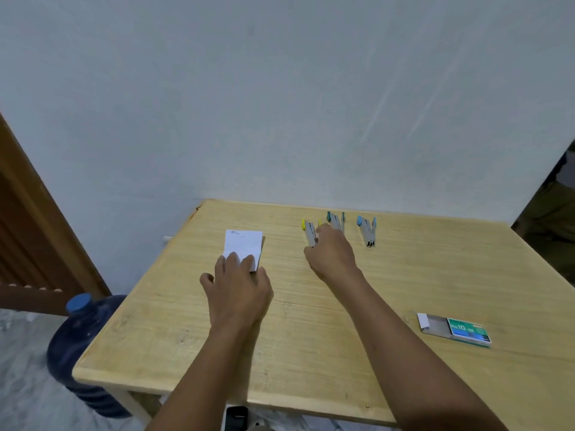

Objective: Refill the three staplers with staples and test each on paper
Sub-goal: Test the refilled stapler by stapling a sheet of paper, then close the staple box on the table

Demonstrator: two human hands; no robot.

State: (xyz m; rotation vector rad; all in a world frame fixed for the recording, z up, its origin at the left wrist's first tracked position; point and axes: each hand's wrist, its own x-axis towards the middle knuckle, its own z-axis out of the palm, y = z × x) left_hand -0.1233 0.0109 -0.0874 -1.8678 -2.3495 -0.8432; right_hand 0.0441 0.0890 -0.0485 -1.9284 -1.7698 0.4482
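Yellow stapler (310, 233) at right hand (331, 255), grip unclear, left hand (239, 284) flat on paper (244, 244)

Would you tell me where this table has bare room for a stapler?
Free: the wood between the blue stapler and the staple box, and the near left corner of the table. Crowded: around the right hand at the yellow stapler.

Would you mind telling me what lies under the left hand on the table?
The near end of the white paper lies under the left hand's fingers, on the table. The hand hides the paper's near left corner.
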